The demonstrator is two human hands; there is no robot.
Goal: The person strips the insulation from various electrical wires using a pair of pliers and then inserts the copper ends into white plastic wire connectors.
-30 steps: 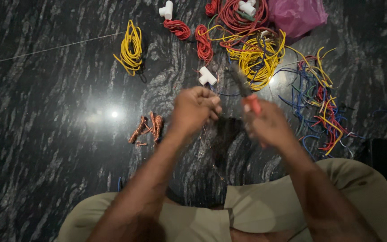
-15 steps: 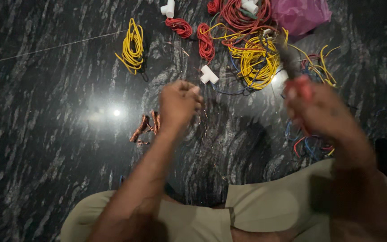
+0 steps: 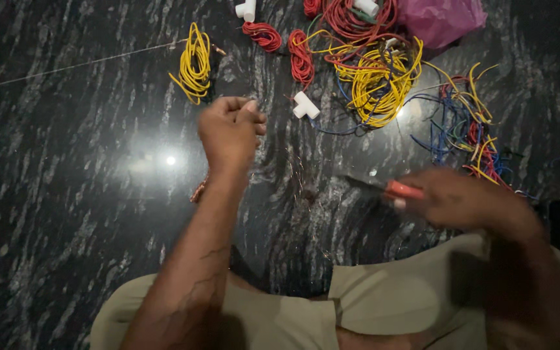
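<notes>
Your right hand (image 3: 461, 201) grips red-handled pliers (image 3: 384, 188), long axis near level, tip pointing left; left hand (image 3: 231, 129) is fisted, contents unclear

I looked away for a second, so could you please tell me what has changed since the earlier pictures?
The right hand, gripping the red-handled tool, swung out to the right and then back toward the lap. The left hand kept its closed grip and drifted slightly up and away. The wire bundles and white T-fitting stayed put.
</notes>
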